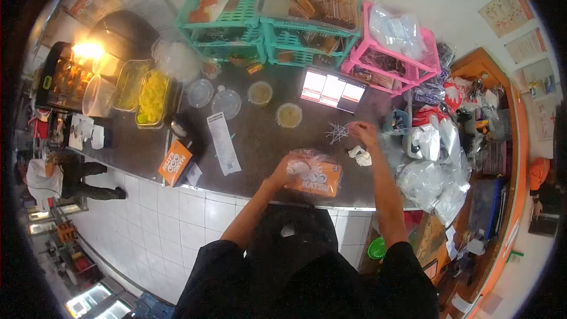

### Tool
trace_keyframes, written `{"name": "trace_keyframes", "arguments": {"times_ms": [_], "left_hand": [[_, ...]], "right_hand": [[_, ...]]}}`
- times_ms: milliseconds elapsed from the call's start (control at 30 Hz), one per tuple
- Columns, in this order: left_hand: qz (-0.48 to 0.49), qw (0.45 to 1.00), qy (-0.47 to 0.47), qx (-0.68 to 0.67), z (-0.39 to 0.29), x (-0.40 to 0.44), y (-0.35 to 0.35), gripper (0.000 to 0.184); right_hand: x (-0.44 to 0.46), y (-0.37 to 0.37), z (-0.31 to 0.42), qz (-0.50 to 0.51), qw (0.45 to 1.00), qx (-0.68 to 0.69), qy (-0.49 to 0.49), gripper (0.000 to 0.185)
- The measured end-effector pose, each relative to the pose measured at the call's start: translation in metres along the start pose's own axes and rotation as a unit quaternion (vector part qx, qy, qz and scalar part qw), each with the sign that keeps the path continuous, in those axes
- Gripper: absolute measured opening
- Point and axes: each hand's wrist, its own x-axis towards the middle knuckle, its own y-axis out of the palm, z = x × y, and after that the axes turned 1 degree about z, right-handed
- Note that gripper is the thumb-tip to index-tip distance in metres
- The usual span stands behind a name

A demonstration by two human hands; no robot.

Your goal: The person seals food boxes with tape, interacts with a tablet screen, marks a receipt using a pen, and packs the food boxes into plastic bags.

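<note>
An orange box (319, 178) in a clear plastic bag stands at the counter's front edge. My left hand (287, 168) is on the box's left side, its fingers wrapped round the gathered plastic. My right hand (363, 133) is over the dark counter to the right, with its fingers pinched together at a loose pile of thin white ties (337, 132). Whatever lies between those fingertips is too small to make out. A crumpled white paper (359, 155) lies just below my right hand.
Behind are a tablet (332, 90), green baskets (224, 26) and pink baskets (393, 62). Lidded cups (289, 116), a long receipt (224, 143) and another orange box (175, 163) lie leftward. Plastic bags (422, 180) hang at the right. A person (46, 178) stands far left.
</note>
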Motion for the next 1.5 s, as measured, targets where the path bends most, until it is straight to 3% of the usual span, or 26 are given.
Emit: {"name": "trace_keyframes", "arguments": {"times_ms": [67,133,167,267,367,400,433,500,567,700,767,867,967,1067,1267,1400,1500], "left_hand": [[0.017,1.000,0.024,0.003,0.001,0.004,-0.003,0.030],[0.035,0.996,0.084,0.002,-0.032,0.013,-0.009,0.030],[0.034,0.997,0.072,0.006,-0.039,0.015,-0.011,0.029],[0.007,0.999,0.051,0.004,-0.032,0.011,-0.007,0.026],[-0.032,0.995,0.092,0.025,-0.004,0.006,0.000,0.024],[-0.019,0.991,0.119,0.062,-0.012,0.012,-0.007,0.022],[-0.005,0.984,0.146,0.098,-0.020,0.016,-0.011,0.021],[0.033,0.996,0.049,-0.065,-0.039,0.019,-0.011,0.021],[0.023,0.993,0.114,-0.014,-0.045,0.022,-0.014,0.019],[0.016,0.987,0.148,0.065,-0.015,0.016,-0.013,0.022],[-0.003,0.982,0.156,0.111,0.004,0.005,-0.011,0.030],[0.058,0.979,0.095,0.171,-0.017,0.003,-0.010,0.030],[-0.002,0.918,0.217,0.333,-0.014,0.000,-0.007,0.034],[0.029,0.900,0.230,0.370,-0.024,0.003,-0.010,0.037],[0.063,0.915,0.241,0.318,-0.018,0.007,-0.013,0.039],[0.086,0.917,0.192,0.338,-0.027,0.003,-0.009,0.040],[0.097,0.907,0.190,0.363,-0.023,0.000,-0.009,0.041]], "right_hand": [[-0.015,0.006,0.015,0.018,0.996,0.070,0.046,0.017],[-0.033,0.023,0.022,0.050,0.996,-0.042,-0.059,0.016],[-0.044,0.034,0.025,0.065,0.987,-0.099,-0.110,0.016],[-0.088,0.086,0.039,0.025,0.988,-0.103,-0.115,0.013],[-0.110,0.114,0.027,-0.027,0.955,-0.185,-0.232,0.008],[-0.123,0.127,0.043,-0.025,0.983,-0.115,-0.143,0.012],[-0.127,0.131,0.040,-0.022,0.981,-0.120,-0.148,0.011],[-0.132,0.136,0.039,-0.015,0.978,-0.130,-0.161,0.010],[-0.138,0.143,0.042,-0.018,0.973,-0.147,-0.176,0.010],[-0.141,0.145,0.039,-0.034,0.959,-0.206,-0.190,0.011],[-0.140,0.147,0.030,-0.060,0.942,-0.264,-0.200,0.009],[-0.142,0.151,0.014,-0.066,0.899,-0.348,-0.258,0.008],[-0.154,0.156,0.008,-0.050,0.890,-0.363,-0.272,0.007],[-0.161,0.159,0.003,-0.054,0.902,-0.343,-0.255,0.007],[-0.161,0.157,-0.003,-0.057,0.934,-0.270,-0.226,0.005],[-0.163,0.152,-0.005,-0.037,0.945,-0.260,-0.195,0.008],[-0.163,0.151,-0.003,-0.063,0.910,-0.336,-0.235,0.010]]}}
